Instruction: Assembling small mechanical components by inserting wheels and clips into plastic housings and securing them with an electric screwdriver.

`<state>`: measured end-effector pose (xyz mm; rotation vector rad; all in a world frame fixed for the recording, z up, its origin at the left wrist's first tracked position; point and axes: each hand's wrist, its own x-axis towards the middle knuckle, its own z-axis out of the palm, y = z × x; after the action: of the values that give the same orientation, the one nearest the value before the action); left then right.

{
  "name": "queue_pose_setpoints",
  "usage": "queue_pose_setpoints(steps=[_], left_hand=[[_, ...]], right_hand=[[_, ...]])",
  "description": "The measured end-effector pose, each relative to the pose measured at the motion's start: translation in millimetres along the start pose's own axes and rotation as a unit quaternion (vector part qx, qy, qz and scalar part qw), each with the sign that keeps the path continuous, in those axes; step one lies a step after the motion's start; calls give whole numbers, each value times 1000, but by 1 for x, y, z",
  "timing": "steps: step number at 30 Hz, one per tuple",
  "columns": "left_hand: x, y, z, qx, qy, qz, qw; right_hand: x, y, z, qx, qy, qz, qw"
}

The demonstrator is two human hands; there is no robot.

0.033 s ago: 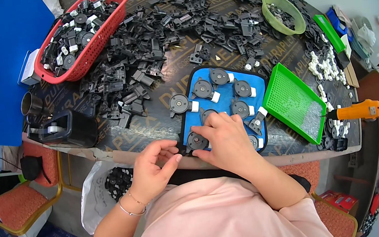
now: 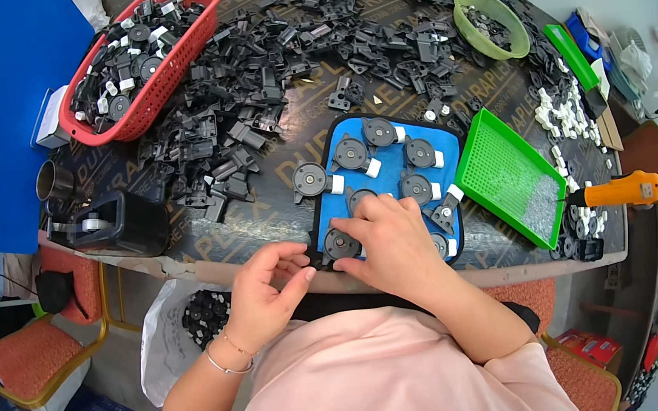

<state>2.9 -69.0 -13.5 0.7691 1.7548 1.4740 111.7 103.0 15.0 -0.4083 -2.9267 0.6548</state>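
Head view: nearest disc part [image 2: 340, 247] lies at the near left corner of the blue mat [image 2: 389, 172], close to the table's front edge. From my remote post I see the right hand [image 2: 396, 246] over it, forefinger at the far side and thumb at the near side, perhaps to steady it; whether the fingers press or only rest, I cannot tell. Left hand [image 2: 270, 296] hangs just off the mat's corner, thumb and fingers parted, nothing visible between them. Hands are apart from each other. The other discs [image 2: 351, 153] sit spread over the mat, most with a white tab showing; I take the soft surface as a way to stop them sliding, and the spacing as room for fingers. Right of the mat, green tray [image 2: 504, 169], small shiny bits [image 2: 542, 202] gathered at its near end, likely placed for easy picking. Beyond it, an orange tool [image 2: 624, 191], corded, and white pieces [image 2: 560, 117], handy to the right side. Farther out on the table [image 2: 298, 227]: black parts [image 2: 259, 87] heaped, leaving working space, I judge; red basket [image 2: 186, 64] of mixed pieces far left; tape dispenser [image 2: 121, 225] near left; pale green bowl [image 2: 523, 46] far right.
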Motion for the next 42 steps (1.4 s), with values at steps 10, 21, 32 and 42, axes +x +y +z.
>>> queue_pose_setpoints(steps=[10,21,32,42], left_hand=[[7,-8,7,95,5,42,995],[22,-3,19,269,-22,86,959],[29,3,19,234,-44,8,971],[30,-1,18,227,-41,22,973]], right_hand=[[1,3,0,-9,-14,-20,1000],[4,6,2,-1,-21,-26,999],[7,2,-4,20,-16,-11,1000],[7,-4,-3,-13,-9,-4,1000]])
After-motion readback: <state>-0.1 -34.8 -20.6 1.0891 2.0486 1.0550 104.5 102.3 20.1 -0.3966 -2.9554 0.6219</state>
